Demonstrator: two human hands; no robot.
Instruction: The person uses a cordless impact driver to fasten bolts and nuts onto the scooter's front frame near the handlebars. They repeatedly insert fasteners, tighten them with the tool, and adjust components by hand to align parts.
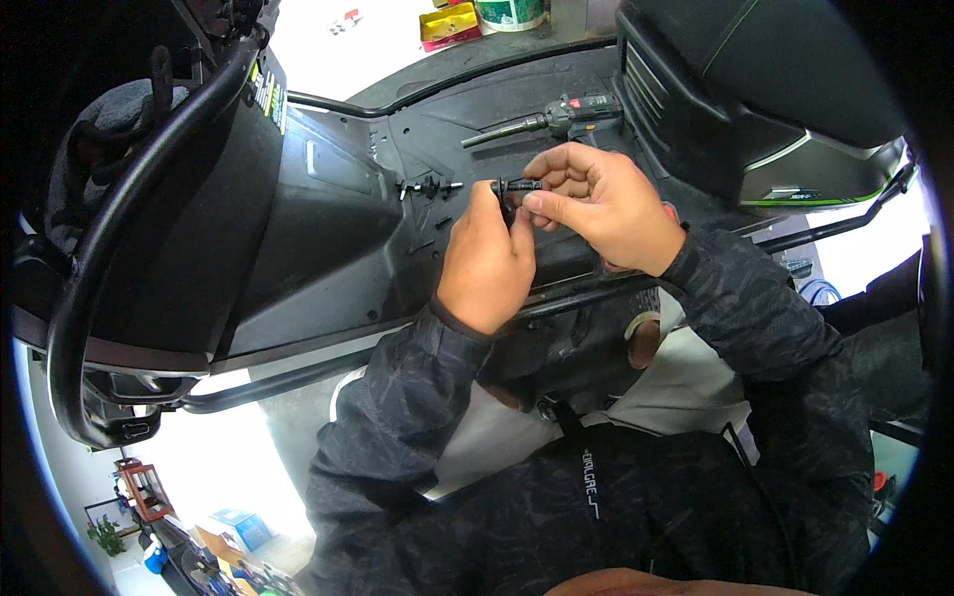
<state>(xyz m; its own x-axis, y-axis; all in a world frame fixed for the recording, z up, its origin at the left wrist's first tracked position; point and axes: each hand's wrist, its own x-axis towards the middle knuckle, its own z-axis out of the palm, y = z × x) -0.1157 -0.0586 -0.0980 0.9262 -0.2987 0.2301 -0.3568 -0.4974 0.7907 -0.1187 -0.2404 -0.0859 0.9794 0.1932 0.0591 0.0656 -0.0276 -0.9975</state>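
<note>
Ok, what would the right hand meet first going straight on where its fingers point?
The small dark part by the right hand, then probably the left hand; exact depth is unclear.

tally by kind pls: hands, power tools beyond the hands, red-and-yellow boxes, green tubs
Hands: 2 (left hand, right hand)
Power tool: 1
Red-and-yellow box: 1
Green tub: 1
Total: 5
Dark hardware at the fingers isn't counted; its pieces can't be told apart.
</note>
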